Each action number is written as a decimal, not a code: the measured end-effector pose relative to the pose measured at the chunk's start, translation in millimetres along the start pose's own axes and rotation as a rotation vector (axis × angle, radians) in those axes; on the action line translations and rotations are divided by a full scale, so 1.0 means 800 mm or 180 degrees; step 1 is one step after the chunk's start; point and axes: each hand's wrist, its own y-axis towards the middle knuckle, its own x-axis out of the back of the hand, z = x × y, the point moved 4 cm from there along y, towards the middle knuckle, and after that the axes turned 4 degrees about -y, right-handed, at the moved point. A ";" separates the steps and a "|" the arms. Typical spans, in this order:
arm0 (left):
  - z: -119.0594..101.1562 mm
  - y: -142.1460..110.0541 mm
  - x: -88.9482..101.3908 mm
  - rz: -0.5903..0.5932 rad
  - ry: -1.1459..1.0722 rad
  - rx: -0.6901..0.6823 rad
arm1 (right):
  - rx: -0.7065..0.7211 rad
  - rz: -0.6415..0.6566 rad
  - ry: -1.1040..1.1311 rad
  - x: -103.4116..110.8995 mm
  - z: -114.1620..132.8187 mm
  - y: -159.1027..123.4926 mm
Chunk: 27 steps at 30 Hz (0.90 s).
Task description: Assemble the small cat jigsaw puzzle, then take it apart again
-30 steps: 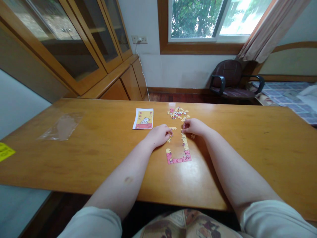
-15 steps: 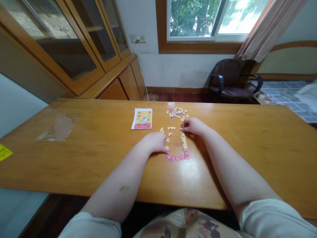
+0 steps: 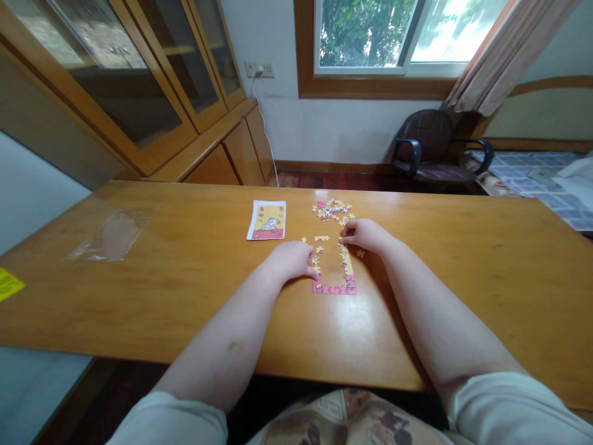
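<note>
A partly joined jigsaw frame (image 3: pixel 334 288), pink along the bottom and yellow up the sides, lies on the wooden table (image 3: pixel 185 290). My left hand (image 3: pixel 291 259) rests with curled fingers at the frame's left side, fingertips pinched on a small puzzle piece there. My right hand (image 3: pixel 365 235) is curled at the top of the frame's right side, its fingertips pinched at a piece. A pile of loose pieces (image 3: pixel 332 210) lies just beyond both hands. A few single pieces (image 3: pixel 321 238) sit between my hands.
A small reference picture card (image 3: pixel 267 220) lies left of the pile. A clear plastic bag (image 3: pixel 113 233) and a yellow paper (image 3: pixel 8 284) lie far left. Cabinets stand at the back left, and a dark armchair (image 3: pixel 430 151) stands beyond the table under the window.
My left hand moved down from the loose pieces to the frame's left side, then back up a little. The left column of the frame looks longer. My right hand hardly moved.
</note>
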 end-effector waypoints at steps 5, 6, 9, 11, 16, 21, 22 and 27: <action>0.001 0.001 -0.001 -0.0027 -0.0004 -0.0005 | -0.0012 0.0021 -0.0020 -0.001 -0.001 0.001; 0.002 0.001 -0.001 -0.0033 -0.0003 -0.0002 | -0.0015 0.0018 -0.0019 0.000 -0.001 0.001; 0.002 0.001 -0.002 -0.0038 0.0006 -0.0011 | -0.0023 0.0014 -0.0012 0.001 0.000 -0.001; 0.001 0.001 -0.001 -0.0028 0.0015 -0.0025 | -0.0027 0.0007 -0.0037 0.002 0.001 -0.002; -0.002 -0.001 0.001 0.0027 -0.0009 -0.0008 | -0.0038 0.0005 -0.0105 0.004 0.004 -0.003; -0.002 0.000 0.001 0.0046 -0.0034 -0.0017 | -0.0074 0.0079 -0.0139 0.006 0.007 -0.005; -0.002 0.000 0.001 0.0043 -0.0040 -0.0019 | -0.0083 0.0099 -0.0159 0.007 0.008 -0.006; -0.002 0.000 0.000 0.0051 -0.0040 -0.0035 | -0.0077 0.0162 -0.0235 0.009 0.009 -0.008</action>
